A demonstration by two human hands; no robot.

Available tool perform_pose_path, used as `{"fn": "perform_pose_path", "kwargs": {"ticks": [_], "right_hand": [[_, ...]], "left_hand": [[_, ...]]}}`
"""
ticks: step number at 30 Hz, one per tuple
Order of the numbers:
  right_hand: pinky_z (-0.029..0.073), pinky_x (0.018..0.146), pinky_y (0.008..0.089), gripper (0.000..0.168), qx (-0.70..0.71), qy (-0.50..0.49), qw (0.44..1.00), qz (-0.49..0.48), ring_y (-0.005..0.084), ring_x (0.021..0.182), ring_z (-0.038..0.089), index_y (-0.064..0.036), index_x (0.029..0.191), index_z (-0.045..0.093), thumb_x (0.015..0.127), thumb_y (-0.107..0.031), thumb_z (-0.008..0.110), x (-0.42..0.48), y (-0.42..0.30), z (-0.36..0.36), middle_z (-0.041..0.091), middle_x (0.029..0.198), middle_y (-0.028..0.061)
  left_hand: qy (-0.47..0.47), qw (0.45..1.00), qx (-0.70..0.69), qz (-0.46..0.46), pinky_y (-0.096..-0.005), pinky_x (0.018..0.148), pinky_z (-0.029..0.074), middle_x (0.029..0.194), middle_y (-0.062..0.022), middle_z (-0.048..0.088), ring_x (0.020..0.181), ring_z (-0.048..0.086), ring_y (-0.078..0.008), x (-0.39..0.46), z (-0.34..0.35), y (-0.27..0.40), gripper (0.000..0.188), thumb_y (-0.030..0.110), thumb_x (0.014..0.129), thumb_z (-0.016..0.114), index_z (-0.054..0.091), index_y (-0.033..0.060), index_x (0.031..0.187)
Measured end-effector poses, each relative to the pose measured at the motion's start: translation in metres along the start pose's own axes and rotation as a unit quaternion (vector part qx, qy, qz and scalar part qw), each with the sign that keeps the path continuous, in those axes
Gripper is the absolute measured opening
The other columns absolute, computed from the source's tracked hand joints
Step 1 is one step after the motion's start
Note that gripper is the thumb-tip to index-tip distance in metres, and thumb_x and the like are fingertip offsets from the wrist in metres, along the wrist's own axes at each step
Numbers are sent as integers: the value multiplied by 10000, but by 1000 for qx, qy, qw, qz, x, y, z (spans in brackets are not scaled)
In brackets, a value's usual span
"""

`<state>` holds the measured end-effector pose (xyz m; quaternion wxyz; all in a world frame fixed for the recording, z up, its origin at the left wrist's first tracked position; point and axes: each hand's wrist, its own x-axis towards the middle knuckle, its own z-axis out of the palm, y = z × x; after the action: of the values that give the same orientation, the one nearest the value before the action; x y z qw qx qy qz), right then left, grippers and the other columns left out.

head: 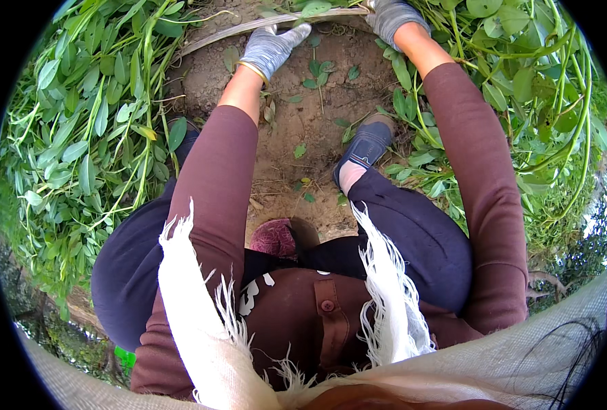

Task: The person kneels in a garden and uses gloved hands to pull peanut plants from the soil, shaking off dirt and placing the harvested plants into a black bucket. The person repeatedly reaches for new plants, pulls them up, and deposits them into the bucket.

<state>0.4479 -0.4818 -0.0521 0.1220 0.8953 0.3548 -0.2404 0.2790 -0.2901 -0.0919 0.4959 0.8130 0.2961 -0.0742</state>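
A long, pale, dry plant strip (277,20) runs in a slight curve across the top of the view, above bare soil. My left hand (271,48), in a grey knit glove with a yellow bangle at the wrist, is at the strip's near side. Its thumb points right, apart from the fingers; the fingertips are partly hidden at the strip, so its grip is unclear. At the strip's right end, my right hand (398,20), also gloved, has its fingertips closed on it. The picture's top edge cuts off part of that hand.
Dense leafy green plants (88,123) rise on the left, and more foliage (513,72) with long stems on the right. Between them is brown soil (293,133) with scattered leaves. My dark shoe (367,141) stands on it. White fringed cloth ends (185,302) hang before my chest.
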Motion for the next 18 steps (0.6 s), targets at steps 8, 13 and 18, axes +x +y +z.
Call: {"fn": "perform_pose_path", "kwargs": {"ticks": [8,13,18], "right_hand": [[524,718,439,276,5,6,1000,-6,323,868,662,-113,967,661,883,-341,532,10,11,7,678,961,156],[523,720,446,296,59,10,998,15,334,856,664,-93,952,667,885,-341,520,20,12,8,678,942,166],[523,706,462,257,94,-15,994,54,346,830,670,-104,905,681,873,-305,526,13,1,-9,680,897,178]], "left_hand": [[162,953,253,48,-411,962,446,1177,-217,577,1106,545,-373,-19,31,2,646,467,695,736,603,13,1135],[82,967,227,-80,-409,1042,362,1261,-262,515,1199,473,-389,-17,30,16,783,531,717,700,540,-38,1229],[103,939,328,15,-450,1086,280,1390,-198,434,1305,375,-338,-35,49,4,760,526,745,685,515,45,1309]]}}
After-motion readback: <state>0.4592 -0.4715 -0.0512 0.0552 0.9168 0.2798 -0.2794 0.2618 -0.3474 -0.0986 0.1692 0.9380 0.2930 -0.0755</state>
